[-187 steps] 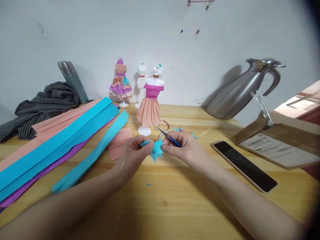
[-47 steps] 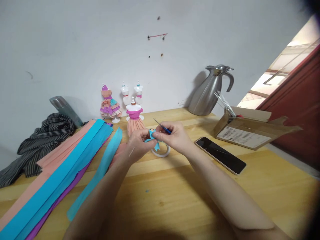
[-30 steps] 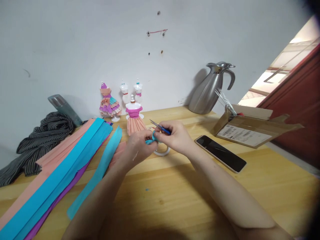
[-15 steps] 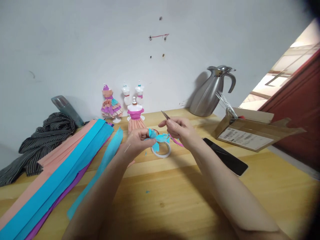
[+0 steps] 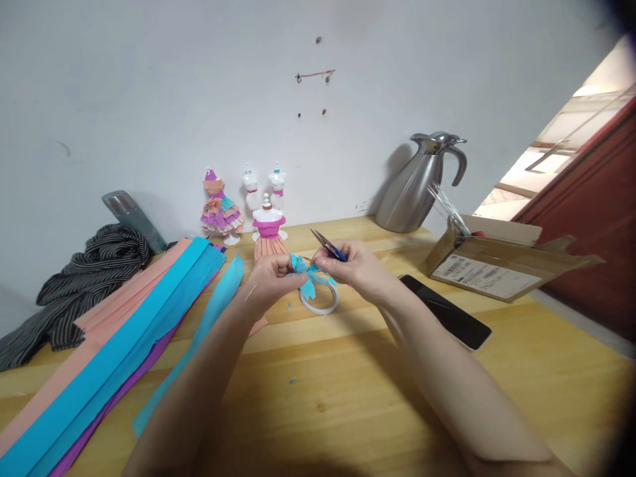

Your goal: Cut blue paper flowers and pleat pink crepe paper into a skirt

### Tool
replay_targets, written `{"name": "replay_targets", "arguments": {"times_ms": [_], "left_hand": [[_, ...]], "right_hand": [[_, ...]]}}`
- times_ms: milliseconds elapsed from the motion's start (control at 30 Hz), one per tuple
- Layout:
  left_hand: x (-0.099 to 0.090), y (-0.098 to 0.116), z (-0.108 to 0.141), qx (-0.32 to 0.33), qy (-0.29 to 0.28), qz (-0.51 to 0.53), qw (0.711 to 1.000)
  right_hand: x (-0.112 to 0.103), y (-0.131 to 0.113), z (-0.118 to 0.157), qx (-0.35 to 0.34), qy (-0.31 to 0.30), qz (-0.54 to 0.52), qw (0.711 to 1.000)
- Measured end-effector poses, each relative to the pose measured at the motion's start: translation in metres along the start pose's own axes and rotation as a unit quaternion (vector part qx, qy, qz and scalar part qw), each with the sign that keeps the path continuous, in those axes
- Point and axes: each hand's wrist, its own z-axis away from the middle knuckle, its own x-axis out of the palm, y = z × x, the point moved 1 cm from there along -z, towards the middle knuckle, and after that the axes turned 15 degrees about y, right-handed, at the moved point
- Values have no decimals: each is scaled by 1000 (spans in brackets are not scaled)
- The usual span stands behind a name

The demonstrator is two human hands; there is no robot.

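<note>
My left hand (image 5: 273, 275) pinches a small piece of blue crepe paper (image 5: 300, 264). Blue-handled scissors (image 5: 332, 248) with pointed blades facing up and left are held in my right hand (image 5: 350, 265), whose fingertips are at the right side of the blue paper. Just beneath the hands a white tape roll (image 5: 320, 308) lies flat, with blue paper scraps (image 5: 308, 289) over it. A small mannequin (image 5: 268, 228) in a pink top and peach pleated skirt stands behind my left hand.
Long peach, blue and purple paper strips (image 5: 114, 344) lie left, beside a striped cloth (image 5: 99, 271) and bottle (image 5: 134, 218). More mannequins (image 5: 221, 205) stand by the wall. At right are a phone (image 5: 444, 311), a cardboard box (image 5: 497, 262) and a steel jug (image 5: 415, 185).
My right hand has moved left to the blue paper, and the scissors have turned so that their blue handle shows. My left hand has barely shifted.
</note>
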Motion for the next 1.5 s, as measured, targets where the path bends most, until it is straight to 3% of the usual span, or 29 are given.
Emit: {"name": "replay_targets", "arguments": {"times_ms": [167, 633, 833, 1133, 1500], "left_hand": [[-2, 0, 1, 12, 4, -6, 1000], [-7, 1, -2, 20, -16, -16, 1000], [-9, 1, -3, 34, -25, -19, 999], [-6, 5, -2, 33, -27, -16, 999], [-7, 5, -1, 46, -30, -25, 998]], "right_hand": [[-2, 3, -4, -26, 10, 73, 997], [0, 6, 1, -22, -39, 17, 999], [-3, 7, -1, -53, -65, 92, 992], [1, 4, 1, -23, -36, 43, 998], [6, 6, -2, -35, 16, 10, 999]]}}
